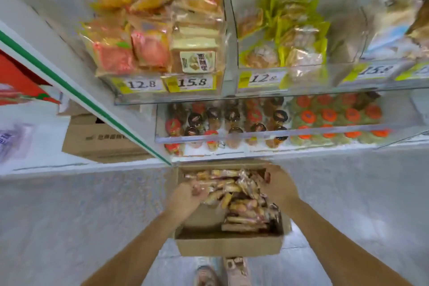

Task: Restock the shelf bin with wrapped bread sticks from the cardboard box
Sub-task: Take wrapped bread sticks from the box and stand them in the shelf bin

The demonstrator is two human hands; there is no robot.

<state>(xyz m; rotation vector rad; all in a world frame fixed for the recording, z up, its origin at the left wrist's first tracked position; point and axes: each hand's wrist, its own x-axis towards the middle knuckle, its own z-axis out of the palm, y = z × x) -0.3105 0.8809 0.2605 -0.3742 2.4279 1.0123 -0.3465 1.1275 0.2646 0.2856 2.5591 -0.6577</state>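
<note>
Both forearms reach down from the lower edge into an open box on the floor, just ahead of two shoes. Left hand: at the box's left side, fingers curled round wrapped bread sticks. Right hand: at the far right corner, fingers bent down into the pile; blur hides whether it grasps anything. Bread sticks lie loosely heaped in the right and far parts of the box; the near left part shows bare cardboard. Above, clear shelf bins hold wrapped snacks behind price tags reading 12.8 and 15.8. One shelf lower stand jars with dark or orange lids. Second box: on the floor to the left, beyond the green-edged shelf end.
</note>
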